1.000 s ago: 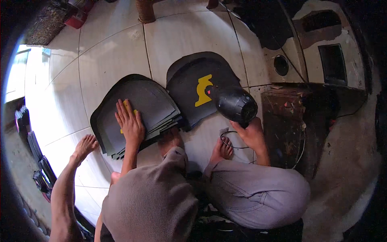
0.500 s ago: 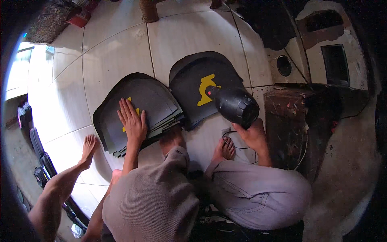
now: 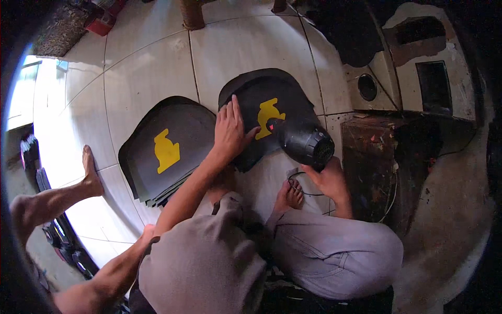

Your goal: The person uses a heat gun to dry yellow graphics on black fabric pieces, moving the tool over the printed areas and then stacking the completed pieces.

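Observation:
My left hand (image 3: 231,126) reaches onto the left part of the right stack of dark curved panels (image 3: 282,86), fingers stretched out, thumb beside the yellow shape (image 3: 267,112) on its top. My right hand (image 3: 327,180) grips the handle of a black hair dryer (image 3: 307,142), whose nozzle is over that yellow shape, partly hiding it. A corded plug or cable loop (image 3: 308,193) hangs below. The left stack of grey panels (image 3: 139,166) has another yellow shape (image 3: 166,150) lying on its upper sheet.
A person's bare legs (image 3: 49,206) extend at the left. A worn wooden box (image 3: 368,162) and cream cabinets (image 3: 439,89) stand at the right. A red container (image 3: 98,23) is at the back. Dark stacked items (image 3: 49,220) line the left edge of the tiled floor (image 3: 146,68).
My left hand has moved right and up from the left stack to the right stack, uncovering the left yellow shape. The other person's leg at left has shifted.

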Tool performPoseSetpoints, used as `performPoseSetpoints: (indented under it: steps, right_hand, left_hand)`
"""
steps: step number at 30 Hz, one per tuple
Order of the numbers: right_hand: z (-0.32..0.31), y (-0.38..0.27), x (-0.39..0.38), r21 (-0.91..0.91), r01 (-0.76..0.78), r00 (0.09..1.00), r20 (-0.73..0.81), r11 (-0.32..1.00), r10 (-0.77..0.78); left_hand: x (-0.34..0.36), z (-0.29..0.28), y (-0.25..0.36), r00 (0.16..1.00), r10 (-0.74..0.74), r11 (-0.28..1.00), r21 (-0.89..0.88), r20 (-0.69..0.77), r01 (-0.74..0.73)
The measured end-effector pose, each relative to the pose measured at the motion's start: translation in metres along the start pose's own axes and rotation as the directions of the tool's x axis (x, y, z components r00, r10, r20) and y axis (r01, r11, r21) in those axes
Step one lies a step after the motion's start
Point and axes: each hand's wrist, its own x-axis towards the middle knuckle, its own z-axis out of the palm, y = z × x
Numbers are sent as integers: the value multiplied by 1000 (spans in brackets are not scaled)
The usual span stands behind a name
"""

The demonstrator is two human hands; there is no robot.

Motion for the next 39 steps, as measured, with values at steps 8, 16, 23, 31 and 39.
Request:
performPoseSetpoints:
  steps: [8,16,23,31,39]
  right_hand:
    - [5,14,-6,-72,8,1000,20,997,-7]
    - [5,5,-5,21,63,998,-19,998,-63]
    - [4,11,-11,39,113,984,-140,993,-106]
    - [10,9,-6,208,65,986,-165,976,-30]
    - [13,8,9,28,122,990,-67,992,-120]
  left_hand:
    - [8,19,-12,988,-132,983,-121,83,142]
    - [6,36,-32,999,7,968,-252,38,3]
    - [13,4,5,963,-65,842,-504,262,194]
    - [-18,-76,-76,959,-262,716,-646,104,266]
    - [-133,-145,-217,770,-635,731,-274,61,625]
